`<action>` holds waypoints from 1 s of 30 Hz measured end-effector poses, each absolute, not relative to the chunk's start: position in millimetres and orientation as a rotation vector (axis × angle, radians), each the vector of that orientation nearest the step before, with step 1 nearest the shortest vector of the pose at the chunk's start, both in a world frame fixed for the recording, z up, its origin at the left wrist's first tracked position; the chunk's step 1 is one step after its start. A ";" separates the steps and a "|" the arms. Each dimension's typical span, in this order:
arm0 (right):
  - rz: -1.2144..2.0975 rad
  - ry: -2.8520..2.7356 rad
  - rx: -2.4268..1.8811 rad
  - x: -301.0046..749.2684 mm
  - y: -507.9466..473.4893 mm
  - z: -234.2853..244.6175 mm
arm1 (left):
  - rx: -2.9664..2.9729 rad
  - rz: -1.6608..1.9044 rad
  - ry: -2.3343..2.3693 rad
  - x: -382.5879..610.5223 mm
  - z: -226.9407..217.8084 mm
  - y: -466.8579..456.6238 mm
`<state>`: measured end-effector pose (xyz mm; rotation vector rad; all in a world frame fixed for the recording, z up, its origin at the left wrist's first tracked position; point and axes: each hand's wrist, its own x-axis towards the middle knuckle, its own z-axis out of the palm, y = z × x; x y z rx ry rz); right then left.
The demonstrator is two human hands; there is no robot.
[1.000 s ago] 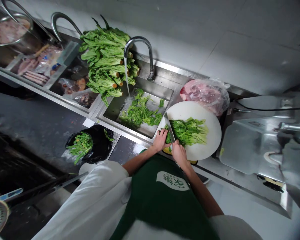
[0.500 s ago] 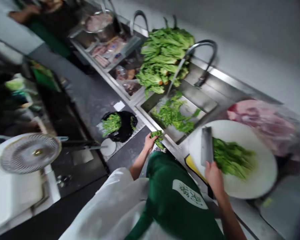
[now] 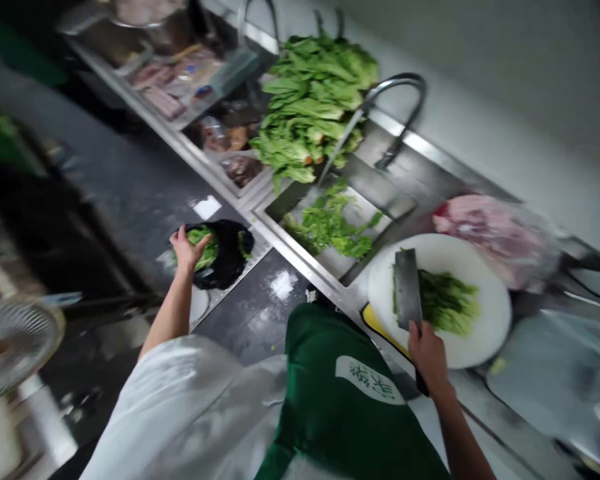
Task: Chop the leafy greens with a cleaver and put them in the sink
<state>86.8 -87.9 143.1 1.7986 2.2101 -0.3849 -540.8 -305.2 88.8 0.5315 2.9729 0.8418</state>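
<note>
My right hand (image 3: 429, 353) is wrapped round the handle of a cleaver (image 3: 408, 288), whose broad blade lies over the left part of a round white cutting board (image 3: 495, 320). Beside the blade rests a heap of leafy greens (image 3: 447, 300), and a few green bits show at its left edge. Out to the left, my left hand (image 3: 186, 250) reaches over a bin lined with a black bag (image 3: 229, 257). Its fingers and thumb are spread above green trimmings (image 3: 205, 250) in the bag; I see nothing gripped in them.
Loose greens (image 3: 337, 223) lie in the sink (image 3: 293, 243), under a curved tap (image 3: 400, 80). Whole leafy heads (image 3: 315, 100) are stacked behind it. Bagged raw meat (image 3: 490, 227) sits behind the board. A fan (image 3: 15, 347) stands at the left. White paper (image 3: 207, 207) lies near the bin.
My left hand has moved left from the counter edge to the bin, and the greens it held have left its grip. The cleaver stays in my right hand on the board. The view has shifted.
</note>
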 end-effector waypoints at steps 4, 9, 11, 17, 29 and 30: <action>-0.320 2.125 2.204 115.0 -113.1 165.7 | 1.191 0.937 2.432 -416.0 57.5 -165.2; -0.186 1.834 2.593 163.3 -141.8 175.3 | 1.908 0.820 1.624 -155.1 57.8 -33.2; -0.199 1.770 2.648 180.5 -153.4 173.6 | 2.053 0.726 1.450 -79.8 56.1 -12.4; -0.354 1.576 2.706 219.3 -176.3 158.3 | 2.083 0.514 1.475 -54.5 43.8 14.3; -0.598 1.469 2.461 252.1 -120.0 134.7 | 1.829 0.122 2.190 -187.2 76.3 51.4; -0.604 1.491 2.456 252.7 -116.0 132.3 | 1.895 0.228 2.081 -161.3 77.6 57.5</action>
